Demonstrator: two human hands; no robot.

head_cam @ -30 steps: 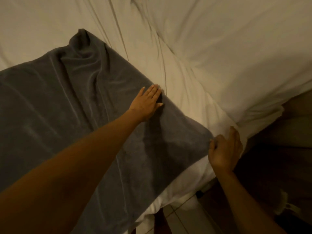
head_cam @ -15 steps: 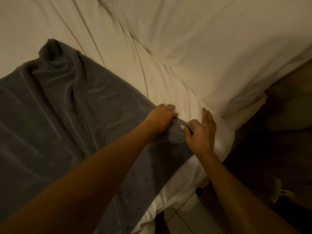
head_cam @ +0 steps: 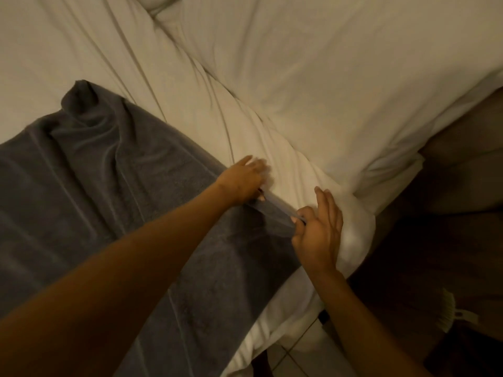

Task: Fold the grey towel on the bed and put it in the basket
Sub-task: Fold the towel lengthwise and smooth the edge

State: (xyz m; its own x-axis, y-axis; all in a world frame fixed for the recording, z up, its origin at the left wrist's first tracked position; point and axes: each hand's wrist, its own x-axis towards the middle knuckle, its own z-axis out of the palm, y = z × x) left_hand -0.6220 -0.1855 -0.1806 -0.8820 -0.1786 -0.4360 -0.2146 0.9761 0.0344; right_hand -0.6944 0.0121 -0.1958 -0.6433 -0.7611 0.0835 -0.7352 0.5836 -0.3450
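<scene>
Both hands have closed in: left hand (head_cam: 242,180) and right hand (head_cam: 318,229) now pinch the grey towel (head_cam: 109,200) edge, lifting it off the bed (head_cam: 299,77); the fold can start.

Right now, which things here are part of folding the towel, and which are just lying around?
Part of the job:
grey towel, spread on the bed
left hand and right hand, each pinching its edge

Lying about:
white duvet
small brush on the dark floor

No basket in view.
</scene>
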